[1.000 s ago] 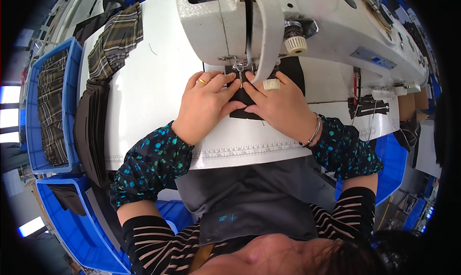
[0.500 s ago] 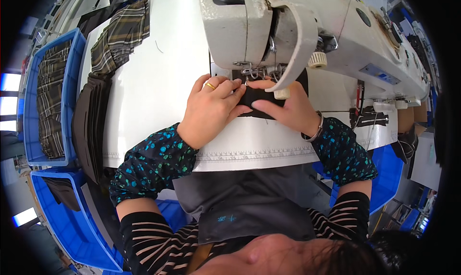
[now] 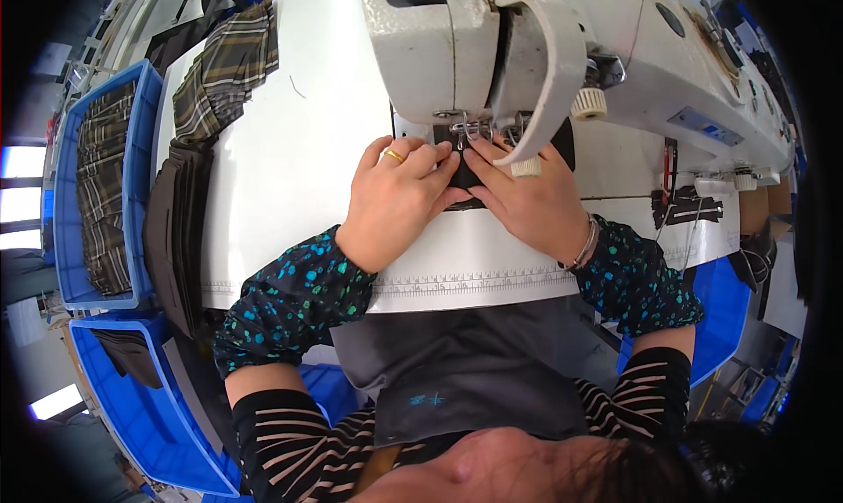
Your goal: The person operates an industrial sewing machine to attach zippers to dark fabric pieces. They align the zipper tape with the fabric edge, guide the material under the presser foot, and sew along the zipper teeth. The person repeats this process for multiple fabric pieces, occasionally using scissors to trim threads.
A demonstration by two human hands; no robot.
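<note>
Fingers parted, your left hand [image 3: 392,200] and right hand [image 3: 537,196] press dark cloth [image 3: 464,176], apparently machine-stitching; next, feed evenly.

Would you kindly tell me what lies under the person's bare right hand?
Flat black fabric shows partly beneath the right hand, and white tabletop beside its wrist; what the hand directly covers cannot be seen.

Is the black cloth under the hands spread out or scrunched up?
Spread out, where visible: the black cloth lies flat beneath the left hand and right hand, which hide some.
</note>
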